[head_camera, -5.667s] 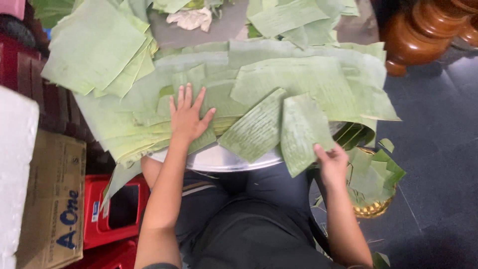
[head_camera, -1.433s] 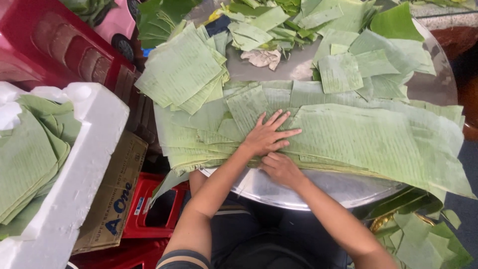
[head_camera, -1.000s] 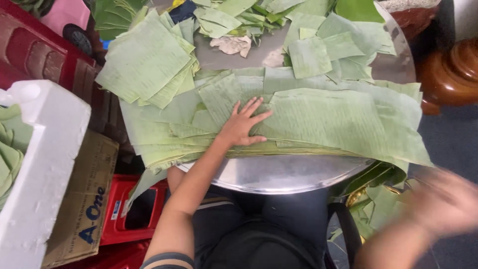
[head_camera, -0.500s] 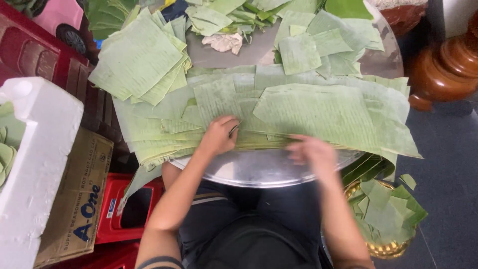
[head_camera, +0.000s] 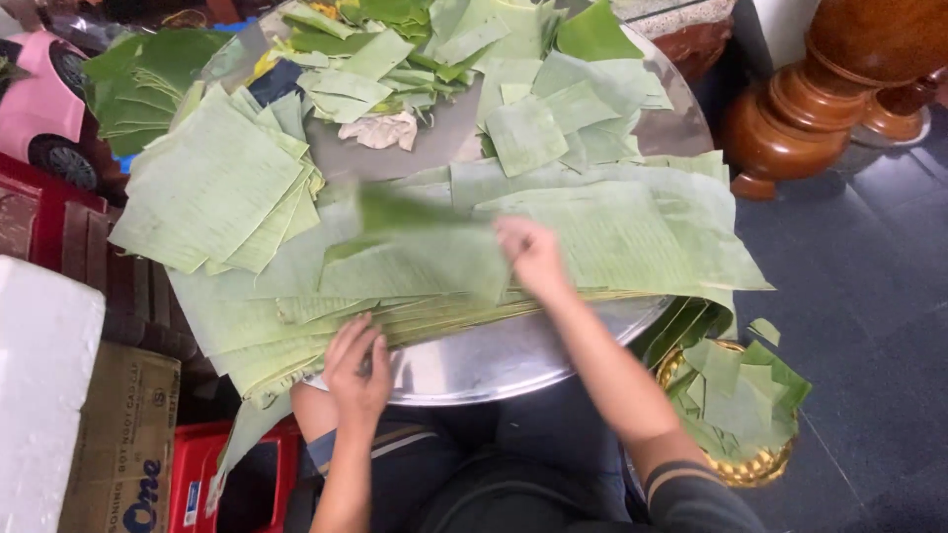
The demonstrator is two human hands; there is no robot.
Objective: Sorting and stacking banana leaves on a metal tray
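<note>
A round metal tray [head_camera: 513,360] on my lap carries a thick stack of large banana leaf sheets [head_camera: 632,232]. My right hand [head_camera: 531,255] grips one blurred leaf sheet [head_camera: 415,259] and holds it lifted over the stack's middle. My left hand [head_camera: 357,365] rests at the stack's near edge with its fingers on the leaf ends. A neat pile of cut square leaves [head_camera: 212,183] lies at the left of the tray. Smaller leaf pieces [head_camera: 533,123] and trimmings lie at the back.
A white foam box [head_camera: 44,385], a cardboard box [head_camera: 123,444] and a red crate [head_camera: 212,474] stand at the left. A gold bowl with leaf scraps [head_camera: 741,405] sits on the dark floor at the right. A carved wooden post base [head_camera: 820,89] stands at the back right.
My right hand has moved up from the tray's near edge and lifted a leaf sheet leftward. My left hand has slid down to the stack's near edge.
</note>
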